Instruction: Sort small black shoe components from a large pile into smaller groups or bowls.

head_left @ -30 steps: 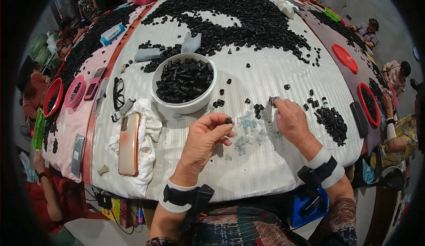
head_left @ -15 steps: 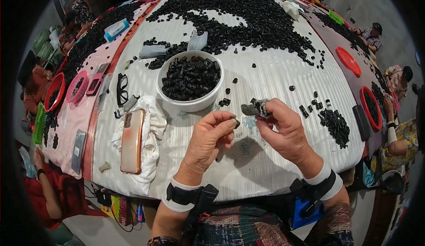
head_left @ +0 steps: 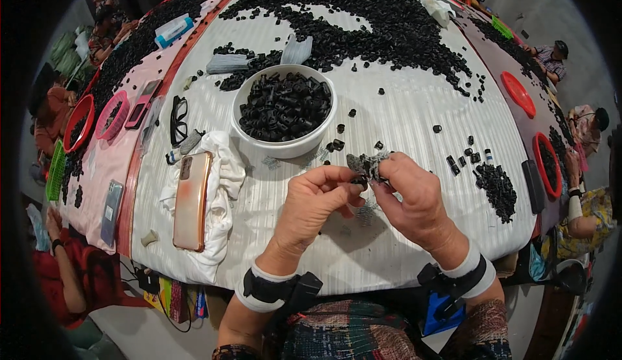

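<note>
Above the near middle of the table, my left hand [head_left: 304,204] pinches a small black plastic piece [head_left: 360,180] between thumb and fingers. My right hand [head_left: 418,195] is closed on a rough grey wad [head_left: 364,163], whose exact kind I cannot make out. Both sets of fingertips meet, and the wad is at the black piece; the fingers hide the contact. Small grey bits [head_left: 365,215] lie on the cloth beneath. Beyond my left hand stands a white bowl [head_left: 278,149] filled with black plastic pieces [head_left: 285,106].
A large heap of black pieces [head_left: 389,26] covers the table's far part. At right lies a smaller pile [head_left: 497,191]. Left are a phone [head_left: 192,201] on white cloth [head_left: 223,185] and glasses [head_left: 179,120]. Several people sit along both sides, with red baskets [head_left: 547,166].
My two hands have come together, bringing the black piece up to the grey wad. The view has shifted slightly.
</note>
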Demonstrator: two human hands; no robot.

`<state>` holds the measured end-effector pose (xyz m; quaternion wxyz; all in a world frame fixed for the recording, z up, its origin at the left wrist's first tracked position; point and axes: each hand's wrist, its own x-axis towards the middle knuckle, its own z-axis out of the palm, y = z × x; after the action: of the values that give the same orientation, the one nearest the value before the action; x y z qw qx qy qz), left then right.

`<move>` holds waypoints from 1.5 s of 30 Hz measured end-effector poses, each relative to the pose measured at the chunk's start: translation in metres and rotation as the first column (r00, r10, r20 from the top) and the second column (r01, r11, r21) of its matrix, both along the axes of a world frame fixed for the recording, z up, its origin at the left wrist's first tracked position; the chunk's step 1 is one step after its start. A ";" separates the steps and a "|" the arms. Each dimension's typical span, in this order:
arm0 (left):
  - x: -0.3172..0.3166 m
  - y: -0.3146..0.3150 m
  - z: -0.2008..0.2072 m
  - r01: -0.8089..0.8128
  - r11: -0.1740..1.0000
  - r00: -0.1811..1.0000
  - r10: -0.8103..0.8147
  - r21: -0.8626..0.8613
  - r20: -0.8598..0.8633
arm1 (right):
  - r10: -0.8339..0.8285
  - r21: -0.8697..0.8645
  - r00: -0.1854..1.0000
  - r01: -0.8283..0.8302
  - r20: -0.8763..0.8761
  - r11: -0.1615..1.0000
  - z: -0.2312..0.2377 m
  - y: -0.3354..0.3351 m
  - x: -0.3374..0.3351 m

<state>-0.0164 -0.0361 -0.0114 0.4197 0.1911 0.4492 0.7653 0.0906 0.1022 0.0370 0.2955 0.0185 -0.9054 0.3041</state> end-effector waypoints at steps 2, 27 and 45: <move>0.001 0.001 0.004 0.000 0.999 0.999 -0.002 -0.050 -0.035 | 0.001 0.029 1.000 -0.002 0.008 1.000 -0.001 0.001 0.000; 0.002 0.002 0.002 -0.061 0.998 0.994 0.058 -0.034 -0.095 | -0.024 0.026 0.994 0.027 -0.108 0.999 -0.012 -0.003 -0.010; 0.002 0.002 0.000 -0.055 0.998 0.998 0.055 0.013 -0.036 | -0.010 0.046 0.986 0.018 -0.168 0.999 -0.010 -0.004 -0.007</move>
<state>-0.0148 -0.0339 -0.0114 0.3891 0.1949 0.4571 0.7756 0.0832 0.0982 0.0271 0.3724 0.0448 -0.8843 0.2781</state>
